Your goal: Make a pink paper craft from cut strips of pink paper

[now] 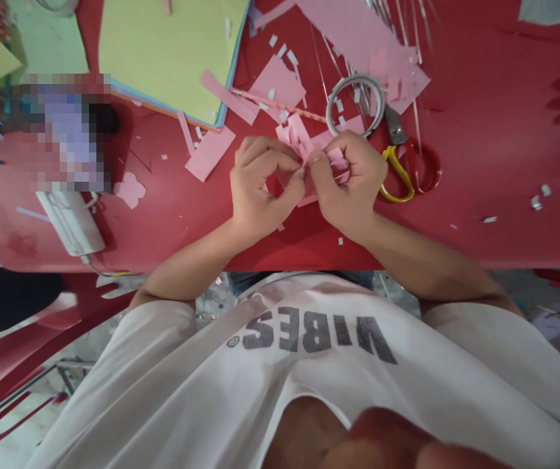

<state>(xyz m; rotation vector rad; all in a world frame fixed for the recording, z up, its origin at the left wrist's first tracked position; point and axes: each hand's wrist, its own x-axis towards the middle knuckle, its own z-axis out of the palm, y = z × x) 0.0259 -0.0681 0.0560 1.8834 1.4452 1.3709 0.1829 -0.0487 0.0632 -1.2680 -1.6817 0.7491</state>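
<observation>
Both hands meet over the red table, pinching a pink paper flower made of folded or cut strips. My left hand presses thumb and forefinger together at its base. Thumb and curled fingers of my right hand close on the flower's right side, and more pink petals show beneath them. A roll of tape lies just beyond my right hand. Scissors with one yellow and one red handle rest to its right. A pink pencil lies behind the flower, reaching the tape roll.
A stack of coloured paper, yellow on top, lies at the back left. Pink paper sheets and scraps are scattered behind my hands. A white power bank-like box with a cable sits left. A red chair stands at lower left.
</observation>
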